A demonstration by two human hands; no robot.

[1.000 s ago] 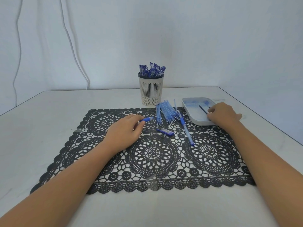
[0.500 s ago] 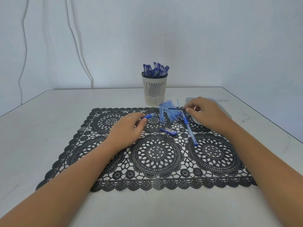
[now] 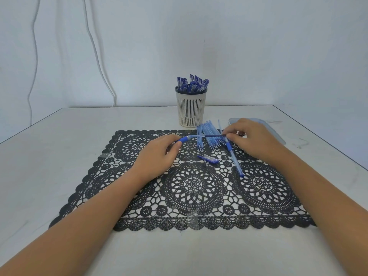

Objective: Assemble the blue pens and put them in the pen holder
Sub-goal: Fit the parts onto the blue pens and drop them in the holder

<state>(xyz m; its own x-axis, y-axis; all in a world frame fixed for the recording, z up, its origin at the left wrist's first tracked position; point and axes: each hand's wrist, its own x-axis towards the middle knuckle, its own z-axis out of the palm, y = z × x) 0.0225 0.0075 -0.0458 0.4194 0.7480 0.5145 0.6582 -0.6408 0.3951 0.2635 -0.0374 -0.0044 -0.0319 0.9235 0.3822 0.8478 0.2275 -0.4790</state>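
Note:
My left hand grips a blue pen barrel whose rubber-grip end points right. My right hand pinches a thin dark refill, held level with its tip aimed at the barrel's open end; a small gap separates them. Beneath the refill lies a pile of clear blue barrels on the black lace mat. A blue cap and a small dark tip piece lie on the mat between my hands. One more pen body lies slanted. The cream pen holder stands behind, holding several capped blue pens.
A pale blue tray sits at the right behind my right hand, mostly hidden by it. The white table's right edge runs close by. White cables hang down the wall at the left.
My right hand has carried the refill from the tray leftward over the barrel pile, toward the barrel in my left hand. My left hand has raised the barrel slightly.

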